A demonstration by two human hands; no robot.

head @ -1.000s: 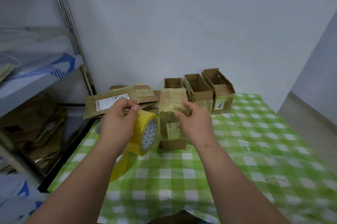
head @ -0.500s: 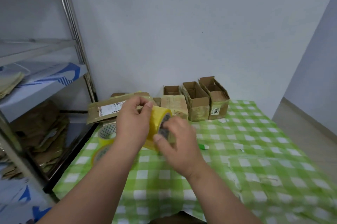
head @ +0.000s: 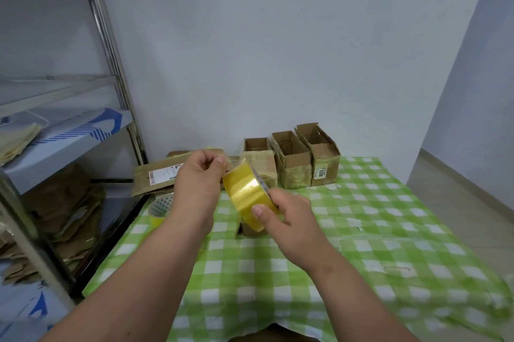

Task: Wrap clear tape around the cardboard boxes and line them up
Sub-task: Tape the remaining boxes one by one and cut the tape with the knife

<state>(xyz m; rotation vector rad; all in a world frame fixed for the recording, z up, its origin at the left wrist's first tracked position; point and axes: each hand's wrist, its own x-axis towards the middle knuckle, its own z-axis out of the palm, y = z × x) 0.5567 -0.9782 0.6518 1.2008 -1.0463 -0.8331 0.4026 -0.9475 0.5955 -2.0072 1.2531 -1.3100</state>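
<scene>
I hold a yellowish clear tape roll (head: 246, 192) up above the green checked table (head: 361, 230). My right hand (head: 289, 219) grips the roll's lower right side, thumb across its band. My left hand (head: 199, 185) has curled fingers and pinches at the roll's upper left edge. A small cardboard box (head: 247, 230) stands on the table right under the roll, mostly hidden by it and my right hand. Three open cardboard boxes (head: 292, 166) stand side by side at the table's far edge, against the wall.
Flattened cardboard (head: 154, 177) lies at the table's far left. A second tape roll (head: 160, 206) sits beside my left wrist. A metal shelf rack (head: 111, 85) holding cardboard stands on the left. The floor drops away to the right of the table.
My right hand left the box and took the roll's lower side. The roll turned so its band faces me. My left hand shifted to the roll's upper edge.
</scene>
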